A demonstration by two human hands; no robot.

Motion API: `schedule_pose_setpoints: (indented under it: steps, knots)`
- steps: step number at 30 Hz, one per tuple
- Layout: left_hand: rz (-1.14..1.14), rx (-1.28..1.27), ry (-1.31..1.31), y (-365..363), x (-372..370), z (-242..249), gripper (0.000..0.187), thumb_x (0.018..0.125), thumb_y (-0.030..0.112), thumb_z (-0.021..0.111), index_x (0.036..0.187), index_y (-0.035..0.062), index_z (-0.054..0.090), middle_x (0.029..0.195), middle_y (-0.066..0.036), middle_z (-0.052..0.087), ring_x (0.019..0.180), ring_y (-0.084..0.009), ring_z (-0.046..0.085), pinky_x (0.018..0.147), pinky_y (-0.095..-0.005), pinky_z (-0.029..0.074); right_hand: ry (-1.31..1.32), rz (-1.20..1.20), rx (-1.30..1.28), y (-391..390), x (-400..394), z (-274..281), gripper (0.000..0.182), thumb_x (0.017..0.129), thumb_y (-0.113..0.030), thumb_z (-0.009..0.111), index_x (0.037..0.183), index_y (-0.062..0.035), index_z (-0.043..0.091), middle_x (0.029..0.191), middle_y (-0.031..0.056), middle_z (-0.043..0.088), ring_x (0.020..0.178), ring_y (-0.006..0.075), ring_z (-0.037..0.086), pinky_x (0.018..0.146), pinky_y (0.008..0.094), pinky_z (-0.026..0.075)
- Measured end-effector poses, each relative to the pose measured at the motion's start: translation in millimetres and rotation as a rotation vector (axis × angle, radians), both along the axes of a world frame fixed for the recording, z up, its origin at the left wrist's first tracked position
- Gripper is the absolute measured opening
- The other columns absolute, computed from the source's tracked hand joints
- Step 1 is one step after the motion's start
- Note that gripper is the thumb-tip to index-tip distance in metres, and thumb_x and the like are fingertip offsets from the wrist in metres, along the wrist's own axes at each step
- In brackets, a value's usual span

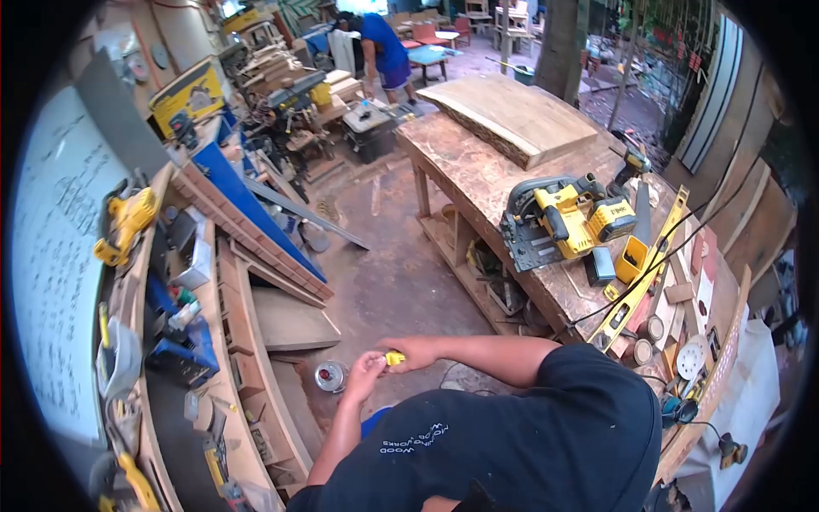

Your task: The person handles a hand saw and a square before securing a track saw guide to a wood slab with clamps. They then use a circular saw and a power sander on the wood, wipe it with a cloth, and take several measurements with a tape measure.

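Note:
In front of my chest, my right hand is closed around a small yellow object, which looks like a tape measure but is too small to be sure. My left hand meets it from the left, its fingers pinched together right beside the yellow object. Whatever those fingers hold is hidden. Just left of my left hand, lower down, stands a round clear container with something dark red in its top.
On the right, a workbench bears a wood slab, a yellow circular saw, a drill and a yellow level. Shelves and leaning boards line the left. Another person bends over at the back.

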State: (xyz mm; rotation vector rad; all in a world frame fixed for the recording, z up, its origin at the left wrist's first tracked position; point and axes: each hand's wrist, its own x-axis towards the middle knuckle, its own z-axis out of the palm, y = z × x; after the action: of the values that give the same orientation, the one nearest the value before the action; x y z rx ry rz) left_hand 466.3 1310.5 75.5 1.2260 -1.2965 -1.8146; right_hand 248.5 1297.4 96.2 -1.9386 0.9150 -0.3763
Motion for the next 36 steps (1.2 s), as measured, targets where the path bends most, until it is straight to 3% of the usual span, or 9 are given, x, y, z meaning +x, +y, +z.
schedule_pose_setpoints:
  steps: [5, 9, 12, 14, 17, 20, 28, 34, 36]
  knots:
    - [-0.141, -0.119, -0.108, -91.2, -20.8, -7.0, 0.013, 0.088, 0.011, 0.066, 0.093, 0.0031, 0.057, 0.086, -0.004, 0.061, 0.08, -0.0101, 0.058, 0.072, -0.0246, 0.048, -0.092, -0.108, 0.021, -56.1, -13.1, 6.9, 0.072, 0.081, -0.04, 0.069, 0.139, -0.0121, 0.037, 0.117, 0.0214, 0.06, 0.104, 0.0372, 0.06, 0.086, 0.0416, 0.048]
    - [-0.259, -0.002, 0.13, -180.3, -30.0, -43.8, 0.016, 0.089, 0.017, 0.066, 0.084, 0.0076, 0.054, 0.08, 0.0, 0.057, 0.077, -0.0079, 0.055, 0.067, -0.0246, 0.047, 0.118, -0.253, 0.04, -114.0, -29.8, 3.3, 0.073, 0.08, -0.041, 0.069, 0.14, -0.0127, 0.037, 0.115, 0.0209, 0.061, 0.104, 0.0373, 0.061, 0.086, 0.0422, 0.049]
    - [-0.209, -0.023, 0.212, -265.5, -15.5, -42.3, 0.024, 0.093, 0.03, 0.062, 0.083, 0.0095, 0.054, 0.078, 0.001, 0.056, 0.074, -0.0072, 0.054, 0.066, -0.0254, 0.047, 0.282, -0.36, -0.018, -166.3, -43.1, 6.5, 0.074, 0.078, -0.039, 0.07, 0.138, -0.0075, 0.039, 0.113, 0.0212, 0.062, 0.105, 0.0375, 0.06, 0.089, 0.0427, 0.048]
    - [-0.061, 0.031, 0.141, -323.8, -2.3, -31.4, 0.032, 0.098, 0.038, 0.052, 0.084, 0.009, 0.055, 0.076, 0.0, 0.053, 0.075, -0.0096, 0.053, 0.065, -0.0268, 0.047, 0.306, -0.428, -0.081, -195.5, -48.3, 14.2, 0.074, 0.078, -0.039, 0.07, 0.138, -0.0074, 0.04, 0.113, 0.0222, 0.062, 0.107, 0.0375, 0.059, 0.091, 0.0428, 0.046]
    - [-0.031, -0.117, 0.113, -408.0, 33.2, -23.0, 0.038, 0.098, 0.044, 0.049, 0.082, 0.0091, 0.056, 0.075, -0.001, 0.053, 0.073, -0.01, 0.053, 0.064, -0.0289, 0.046, 0.311, -0.483, 0.036, -235.6, -52.2, 33.0, 0.073, 0.078, -0.038, 0.07, 0.137, -0.0085, 0.041, 0.113, 0.0237, 0.061, 0.109, 0.0387, 0.058, 0.093, 0.043, 0.046]
    - [0.019, -0.013, 0.187, -462.7, 51.8, -12.6, 0.039, 0.097, 0.045, 0.051, 0.082, 0.0088, 0.057, 0.075, -0.001, 0.054, 0.072, -0.0103, 0.053, 0.066, -0.028, 0.046, 0.357, -0.546, 0.095, -269.8, -48.7, 37.9, 0.072, 0.078, -0.037, 0.071, 0.137, -0.0089, 0.041, 0.115, 0.0243, 0.06, 0.109, 0.0389, 0.057, 0.093, 0.043, 0.046]
    - [0.148, 0.075, 0.072, -532.5, 29.2, -15.9, 0.039, 0.095, 0.047, 0.053, 0.091, 0.0079, 0.059, 0.085, -0.002, 0.058, 0.078, -0.0112, 0.055, 0.068, -0.0273, 0.046, 0.322, -0.484, 0.161, -373.7, -56.6, 26.6, 0.071, 0.078, -0.033, 0.073, 0.136, -0.0063, 0.042, 0.115, 0.0214, 0.061, 0.106, 0.0332, 0.06, 0.092, 0.0393, 0.047]
    - [0.037, -0.023, 0.001, -593.8, 8.2, -1.1, 0.036, 0.098, 0.042, 0.05, 0.092, 0.0071, 0.058, 0.084, -0.001, 0.055, 0.079, -0.01, 0.055, 0.072, -0.0265, 0.047, 0.181, -0.351, 0.18, -493.5, -85.9, 8.6, 0.067, 0.08, -0.025, 0.073, 0.137, -0.0054, 0.042, 0.106, 0.017, 0.063, 0.097, 0.0231, 0.061, 0.087, 0.0337, 0.048]
    - [0.125, -0.003, 0.001, -615.8, -2.3, 7.7, 0.036, 0.098, 0.041, 0.049, 0.09, 0.0072, 0.058, 0.084, -0.001, 0.056, 0.077, -0.01, 0.056, 0.072, -0.0265, 0.048, 0.16, -0.258, 0.122, -539.9, -101.8, -8.0, 0.069, 0.08, -0.029, 0.073, 0.137, -0.0056, 0.042, 0.106, 0.0195, 0.064, 0.098, 0.0278, 0.062, 0.087, 0.0364, 0.048]
